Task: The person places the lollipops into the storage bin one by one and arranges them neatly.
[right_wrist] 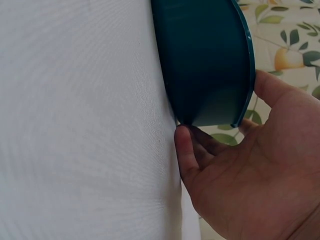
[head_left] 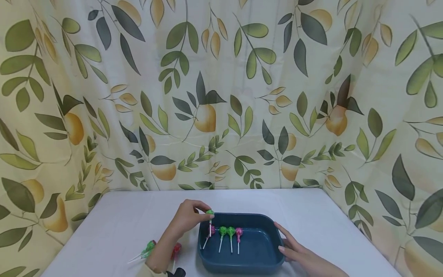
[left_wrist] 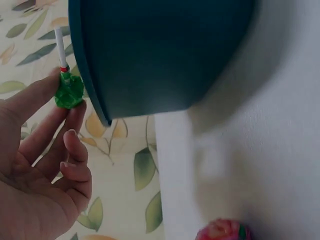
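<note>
My left hand [head_left: 191, 216] pinches a green-wrapped lollipop [left_wrist: 69, 92] by its candy end between thumb and fingers. Its white stick points down over the left end of a dark blue rectangular box [head_left: 261, 250]. Inside the box, a pink lollipop [head_left: 212, 229], two green lollipops [head_left: 230, 231] and another pink lollipop [head_left: 238, 231] lie in a row, sticks toward me. At the box's right end, my right hand [head_left: 299, 252] holds the wall, with the thumb at the rim and fingers [right_wrist: 186, 150] low against the side.
Left of the box, a green lollipop [head_left: 148, 249] and a red lollipop [head_left: 176, 250] lie on the white table [head_left: 121, 215], partly hidden by my left forearm. A small black object [head_left: 179, 272] is by that forearm. Behind the table hangs a leaf-patterned curtain [head_left: 221, 154].
</note>
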A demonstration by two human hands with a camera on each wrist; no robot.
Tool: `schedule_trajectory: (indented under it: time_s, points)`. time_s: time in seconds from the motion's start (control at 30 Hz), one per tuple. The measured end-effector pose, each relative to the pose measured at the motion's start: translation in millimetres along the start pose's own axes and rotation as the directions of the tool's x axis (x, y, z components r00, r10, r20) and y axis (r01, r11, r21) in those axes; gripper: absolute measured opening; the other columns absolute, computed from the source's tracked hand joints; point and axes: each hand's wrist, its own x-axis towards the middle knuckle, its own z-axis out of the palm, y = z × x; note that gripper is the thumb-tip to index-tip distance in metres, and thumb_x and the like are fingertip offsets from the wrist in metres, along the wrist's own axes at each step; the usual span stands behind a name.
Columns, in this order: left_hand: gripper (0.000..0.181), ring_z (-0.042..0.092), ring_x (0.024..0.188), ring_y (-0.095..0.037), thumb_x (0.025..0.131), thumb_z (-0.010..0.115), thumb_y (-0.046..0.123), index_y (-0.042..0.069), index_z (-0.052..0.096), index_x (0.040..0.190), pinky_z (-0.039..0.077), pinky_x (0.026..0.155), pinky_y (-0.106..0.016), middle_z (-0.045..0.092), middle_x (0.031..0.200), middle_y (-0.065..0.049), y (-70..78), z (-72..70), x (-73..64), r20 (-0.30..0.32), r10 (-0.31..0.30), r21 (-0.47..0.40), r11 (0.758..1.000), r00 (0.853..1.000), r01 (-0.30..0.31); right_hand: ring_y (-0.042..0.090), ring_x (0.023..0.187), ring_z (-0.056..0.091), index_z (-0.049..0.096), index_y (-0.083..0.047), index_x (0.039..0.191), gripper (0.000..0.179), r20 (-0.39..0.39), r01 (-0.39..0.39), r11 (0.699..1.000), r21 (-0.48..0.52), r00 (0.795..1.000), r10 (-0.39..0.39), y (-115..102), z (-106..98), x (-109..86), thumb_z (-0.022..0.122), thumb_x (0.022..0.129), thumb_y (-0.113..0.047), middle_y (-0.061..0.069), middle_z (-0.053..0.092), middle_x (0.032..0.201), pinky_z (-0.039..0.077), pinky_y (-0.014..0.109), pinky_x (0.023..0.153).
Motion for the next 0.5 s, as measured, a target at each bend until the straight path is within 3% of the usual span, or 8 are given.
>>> schedule_trajectory:
  time_s: [0.23,0.5]
  points:
    - [0.017,0.06,0.077,-0.018,0.083,0.089,0.021,0.014,0.081,0.097,0.051,0.066,-0.034,0.072,0.091,0.003,1.9,21.1,6.1,0.052,0.059,-0.104,0.993,0.997,-0.053,0.058,0.136,0.037,-0.002,-0.018,0.166,0.075,0.028,0.045,0.999,-0.014,0.999,-0.045,0.5,-3.2,-4.6,0.043,0.111,-0.042,0.04,0.025,0.155,0.028,0.08,0.099]
    - [0.014,0.059,0.07,-0.016,0.084,0.088,0.019,0.014,0.082,0.095,0.05,0.061,-0.032,0.072,0.087,0.005,6.0,36.6,8.1,0.079,0.078,-0.119,0.991,0.994,-0.068,0.058,0.136,0.038,-0.001,-0.019,0.166,0.074,0.038,0.055,0.998,0.005,0.998,-0.055,-0.3,0.0,-2.7,0.043,0.111,-0.041,0.039,0.026,0.156,0.027,0.081,0.099]
